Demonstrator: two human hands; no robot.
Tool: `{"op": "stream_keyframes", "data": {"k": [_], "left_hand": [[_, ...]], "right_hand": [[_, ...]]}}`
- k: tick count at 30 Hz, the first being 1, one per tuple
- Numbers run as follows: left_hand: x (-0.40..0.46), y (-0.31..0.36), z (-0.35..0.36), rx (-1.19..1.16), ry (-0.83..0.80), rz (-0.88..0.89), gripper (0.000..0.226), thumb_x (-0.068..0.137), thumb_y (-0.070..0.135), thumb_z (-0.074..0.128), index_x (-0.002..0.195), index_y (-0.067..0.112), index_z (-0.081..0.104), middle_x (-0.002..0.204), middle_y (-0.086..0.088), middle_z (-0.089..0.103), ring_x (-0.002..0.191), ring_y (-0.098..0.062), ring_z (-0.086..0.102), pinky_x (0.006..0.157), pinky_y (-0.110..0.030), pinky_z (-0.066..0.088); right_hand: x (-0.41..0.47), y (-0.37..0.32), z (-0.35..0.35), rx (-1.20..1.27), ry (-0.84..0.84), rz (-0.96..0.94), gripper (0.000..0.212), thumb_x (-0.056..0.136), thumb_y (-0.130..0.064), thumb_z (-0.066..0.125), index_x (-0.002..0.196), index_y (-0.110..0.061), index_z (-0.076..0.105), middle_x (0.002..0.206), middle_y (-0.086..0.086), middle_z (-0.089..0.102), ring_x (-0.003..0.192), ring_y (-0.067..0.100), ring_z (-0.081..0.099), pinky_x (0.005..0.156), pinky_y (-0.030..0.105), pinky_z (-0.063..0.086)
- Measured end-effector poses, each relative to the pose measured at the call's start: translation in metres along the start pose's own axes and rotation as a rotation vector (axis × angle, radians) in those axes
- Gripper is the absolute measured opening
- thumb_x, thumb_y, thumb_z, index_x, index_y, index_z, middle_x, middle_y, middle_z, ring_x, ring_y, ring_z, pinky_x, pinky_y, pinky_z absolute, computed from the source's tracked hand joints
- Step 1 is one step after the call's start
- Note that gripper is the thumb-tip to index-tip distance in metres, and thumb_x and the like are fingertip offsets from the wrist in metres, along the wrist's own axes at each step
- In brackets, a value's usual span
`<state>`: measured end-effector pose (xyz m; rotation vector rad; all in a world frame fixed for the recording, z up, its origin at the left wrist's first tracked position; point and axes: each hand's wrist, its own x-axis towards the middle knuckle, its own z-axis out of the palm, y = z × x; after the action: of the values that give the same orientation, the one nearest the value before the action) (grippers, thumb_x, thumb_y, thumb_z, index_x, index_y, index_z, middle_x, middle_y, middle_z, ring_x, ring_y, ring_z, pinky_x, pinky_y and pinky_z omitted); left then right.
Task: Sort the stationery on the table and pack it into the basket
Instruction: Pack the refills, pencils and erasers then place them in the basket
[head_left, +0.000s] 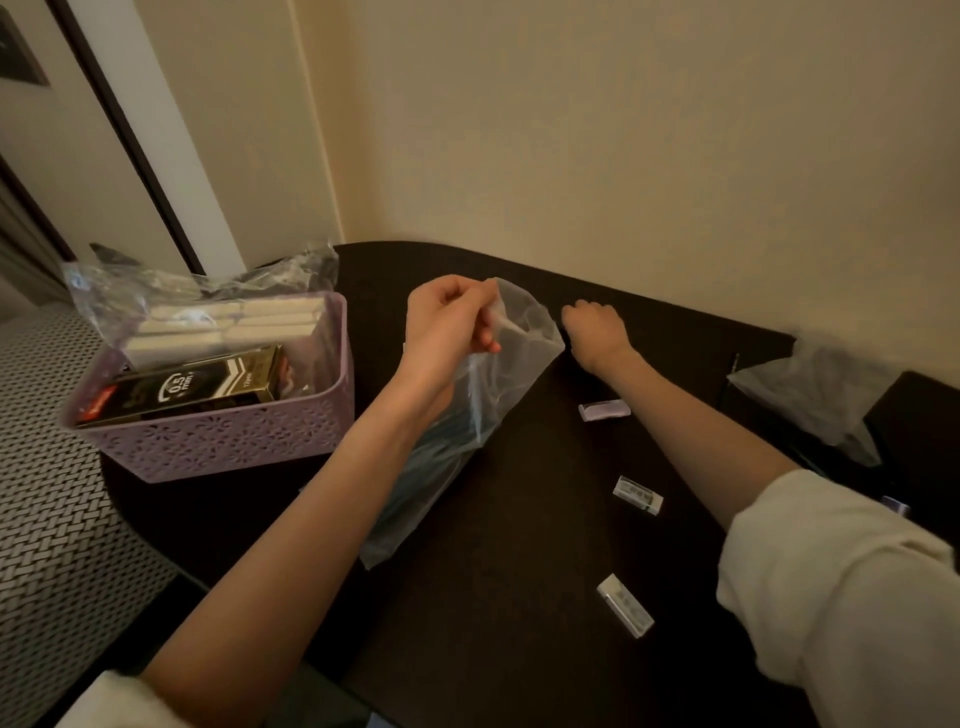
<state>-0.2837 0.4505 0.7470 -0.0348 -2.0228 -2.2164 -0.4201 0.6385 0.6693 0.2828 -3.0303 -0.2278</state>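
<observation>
- A dark bench (519, 597) sits in a cream-walled corner, dimly lit.
- At its middle, a clear plastic bag (498, 374) with blue items inside is held up, mouth open, likely so more can go in.
- The left hand (447, 322) pinches the bag's rim; its fingers (488, 312) are closed on the plastic.
- Right of the bag, the right hand (595, 330) rests knuckles-up with curled fingers; whether it holds anything I cannot tell.
- Three small erasers (638, 495) lie right of the bag, unpacked.
- Left of the bag, the lilac basket (218, 441) already holds boxes.
</observation>
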Motion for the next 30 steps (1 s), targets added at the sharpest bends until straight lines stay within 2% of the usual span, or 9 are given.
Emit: {"op": "stream_keyframes", "data": {"k": [5, 8, 10, 13, 16, 18, 20, 26, 30], "left_hand": [[-0.007, -0.001, 0.008, -0.004, -0.008, -0.016, 0.013, 0.096, 0.013, 0.055, 0.091, 0.004, 0.064, 0.064, -0.001, 0.057, 0.053, -0.009, 0.052, 0.055, -0.020, 0.050], [-0.015, -0.001, 0.016, -0.009, -0.029, -0.024, 0.014, 0.096, 0.013, 0.055, 0.092, 0.004, 0.064, 0.065, -0.003, 0.057, 0.053, -0.009, 0.052, 0.054, -0.020, 0.050], [-0.021, -0.002, 0.021, -0.009, -0.046, -0.032, 0.014, 0.096, 0.013, 0.055, 0.093, 0.003, 0.064, 0.066, -0.003, 0.057, 0.054, -0.009, 0.052, 0.055, -0.020, 0.050], [-0.029, -0.001, 0.026, 0.001, -0.050, -0.052, 0.016, 0.096, 0.014, 0.055, 0.097, 0.001, 0.065, 0.066, -0.003, 0.057, 0.054, -0.009, 0.052, 0.055, -0.020, 0.050], [-0.036, 0.003, 0.028, 0.006, -0.054, -0.055, 0.018, 0.096, 0.014, 0.055, 0.100, -0.001, 0.064, 0.067, -0.004, 0.057, 0.054, -0.008, 0.051, 0.055, -0.019, 0.051], [-0.038, 0.005, 0.029, 0.005, -0.053, -0.051, 0.019, 0.097, 0.014, 0.055, 0.101, -0.002, 0.064, 0.067, -0.004, 0.056, 0.055, -0.009, 0.051, 0.054, -0.019, 0.051], [-0.041, 0.007, 0.028, 0.008, -0.052, -0.045, 0.018, 0.097, 0.014, 0.055, 0.100, -0.002, 0.064, 0.067, -0.004, 0.056, 0.054, -0.009, 0.051, 0.054, -0.019, 0.050], [-0.043, 0.012, 0.023, 0.018, -0.048, -0.032, 0.015, 0.096, 0.013, 0.056, 0.093, 0.001, 0.065, 0.065, -0.004, 0.056, 0.054, -0.009, 0.051, 0.054, -0.021, 0.050], [-0.042, 0.014, 0.018, 0.012, -0.041, -0.025, 0.015, 0.096, 0.013, 0.056, 0.091, 0.002, 0.065, 0.065, -0.003, 0.056, 0.054, -0.010, 0.052, 0.055, -0.022, 0.050]], "right_hand": [[-0.022, 0.012, -0.008, 0.245, -0.028, 0.213, 0.031, 0.094, -0.007, 0.053, 0.123, 0.001, 0.048, 0.129, 0.022, 0.043, 0.111, 0.037, 0.053, 0.089, 0.041, 0.047], [-0.048, 0.035, -0.015, 0.347, 0.023, 0.432, 0.035, 0.095, -0.012, 0.053, 0.125, 0.003, 0.043, 0.124, 0.023, 0.053, 0.110, 0.038, 0.057, 0.080, 0.041, 0.047], [-0.067, 0.053, -0.018, 0.313, 0.020, 0.527, 0.032, 0.095, -0.014, 0.052, 0.123, 0.001, 0.050, 0.118, 0.019, 0.060, 0.108, 0.036, 0.060, 0.076, 0.038, 0.046], [-0.097, 0.076, -0.021, 0.230, -0.035, 0.570, 0.027, 0.092, -0.013, 0.055, 0.116, -0.002, 0.059, 0.112, 0.015, 0.063, 0.104, 0.034, 0.062, 0.072, 0.035, 0.043], [-0.121, 0.089, -0.020, 0.188, -0.085, 0.606, 0.016, 0.090, -0.011, 0.056, 0.104, -0.003, 0.062, 0.091, 0.010, 0.060, 0.089, 0.030, 0.062, 0.065, 0.032, 0.044], [-0.130, 0.094, -0.017, 0.194, -0.101, 0.609, 0.010, 0.091, -0.013, 0.056, 0.095, -0.005, 0.061, 0.081, 0.007, 0.055, 0.077, 0.027, 0.056, 0.065, 0.032, 0.044], [-0.135, 0.095, -0.015, 0.225, -0.113, 0.612, 0.010, 0.092, -0.016, 0.056, 0.089, -0.007, 0.056, 0.077, 0.006, 0.052, 0.076, 0.026, 0.053, 0.067, 0.032, 0.044], [-0.131, 0.097, -0.014, 0.434, -0.163, 0.598, 0.015, 0.093, -0.019, 0.059, 0.093, -0.004, 0.058, 0.072, 0.004, 0.050, 0.075, 0.023, 0.056, 0.063, 0.032, 0.044], [-0.120, 0.083, -0.022, 0.688, -0.143, 0.574, 0.024, 0.093, -0.027, 0.060, 0.093, -0.006, 0.049, 0.074, 0.004, 0.046, 0.073, 0.018, 0.051, 0.065, 0.030, 0.041]]}}
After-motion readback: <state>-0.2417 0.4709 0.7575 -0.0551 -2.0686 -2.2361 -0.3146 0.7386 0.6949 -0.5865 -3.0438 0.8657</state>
